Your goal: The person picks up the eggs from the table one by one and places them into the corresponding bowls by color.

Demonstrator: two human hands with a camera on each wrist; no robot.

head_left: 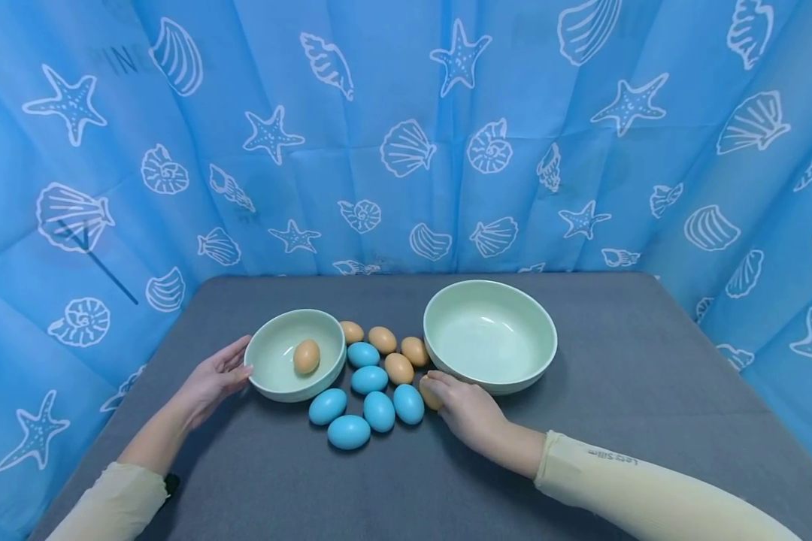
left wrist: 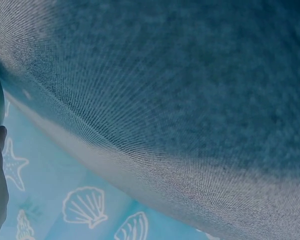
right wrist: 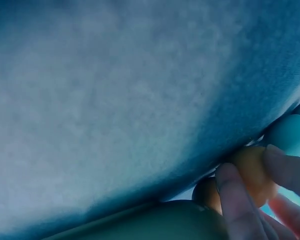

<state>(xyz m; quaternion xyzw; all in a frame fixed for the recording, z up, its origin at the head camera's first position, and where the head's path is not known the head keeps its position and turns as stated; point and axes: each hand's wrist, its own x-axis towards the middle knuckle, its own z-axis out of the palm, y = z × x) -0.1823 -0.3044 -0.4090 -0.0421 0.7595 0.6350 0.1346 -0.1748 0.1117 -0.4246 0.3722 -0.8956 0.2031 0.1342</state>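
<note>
Clock: laid flat on the eggs at the centre of the head view, with 12 o'clock pointing away from the person.
Right hand: the hand (head_left: 470, 413) lies near 4 o'clock, reaching in from the right; in the right wrist view, thumb and fingers pinch one egg between them.
Gripped tan egg: the egg (right wrist: 254, 172) sits beside the large bowl, toward that bowl's 8 o'clock; whether it is lifted or touching the cloth, I cannot tell.
Left hand: the hand (head_left: 212, 383) holds the small bowl by its 9 o'clock side, thumb and fingers against it.
Small bowl: this pale green bowl (head_left: 268, 352) stands near 10 o'clock, with one tan egg (head_left: 306, 357) resting inside.
Large bowl: a matching, wider bowl (head_left: 490, 323) stands at 2 o'clock.
Loose tan eggs: four (head_left: 398, 368) lie between the bowls, from 11 to 2 o'clock, the rightmost close against the large bowl.
Blue eggs: six (head_left: 379, 412) lie mostly from 4 to 8 o'clock, two nearer the middle and 11 o'clock.
Progress: apparently early; of twelve eggs in view, one is in a bowl, one is in the fingers, and ten lie on the grey cloth (head_left: 602, 391).
Backdrop: a blue curtain (head_left: 372, 176) with white shells and starfish hangs at 12 o'clock.
</note>
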